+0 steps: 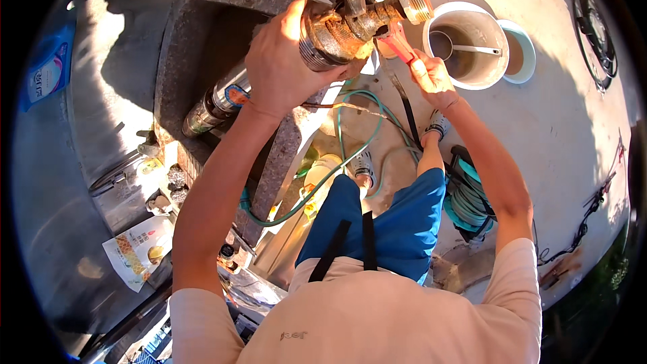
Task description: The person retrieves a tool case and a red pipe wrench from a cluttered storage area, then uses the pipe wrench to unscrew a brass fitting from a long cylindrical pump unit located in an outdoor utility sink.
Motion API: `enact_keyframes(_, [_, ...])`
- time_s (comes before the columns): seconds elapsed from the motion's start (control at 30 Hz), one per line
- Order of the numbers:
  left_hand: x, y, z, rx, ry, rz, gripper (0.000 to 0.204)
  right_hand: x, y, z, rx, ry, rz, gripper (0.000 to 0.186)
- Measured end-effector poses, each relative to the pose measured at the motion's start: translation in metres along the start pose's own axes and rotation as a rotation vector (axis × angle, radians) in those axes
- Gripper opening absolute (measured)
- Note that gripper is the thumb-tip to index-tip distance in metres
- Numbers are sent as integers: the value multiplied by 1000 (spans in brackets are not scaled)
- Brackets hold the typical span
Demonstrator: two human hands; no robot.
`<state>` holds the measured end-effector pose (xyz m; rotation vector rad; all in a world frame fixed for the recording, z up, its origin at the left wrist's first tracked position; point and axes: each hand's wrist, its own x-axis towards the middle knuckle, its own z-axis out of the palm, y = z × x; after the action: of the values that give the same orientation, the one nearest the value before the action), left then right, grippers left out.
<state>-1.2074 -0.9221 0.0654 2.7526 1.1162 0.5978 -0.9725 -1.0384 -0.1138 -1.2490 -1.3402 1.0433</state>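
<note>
In the head view, my left hand is wrapped round a rusty, ribbed metal pump fitting, held over the edge of a stone sink. A threaded, brass-coloured end points to the right. A shiny steel cylinder slants into the sink below my left wrist; my hand hides whether it joins the fitting. My right hand is closed on a red-handled tool, which reaches up to the underside of the fitting. The kind of tool is unclear, as its working end is partly hidden.
A pale bucket with a long-handled ladle stands at the far right, beside a light blue pail. A green hose loops near my feet. A hose reel sits right of my legs. Left lies a white pouch.
</note>
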Motion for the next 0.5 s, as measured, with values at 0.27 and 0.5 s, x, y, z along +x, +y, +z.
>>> enact_keyframes(0.27, [-4,-13,11,27,131,69,80,-19,-30,13,112,86,160,47])
enact_keyframes(0.5, [-4,-11,2,-10,72,-11,79,-30,-66,19,113,98,347,49])
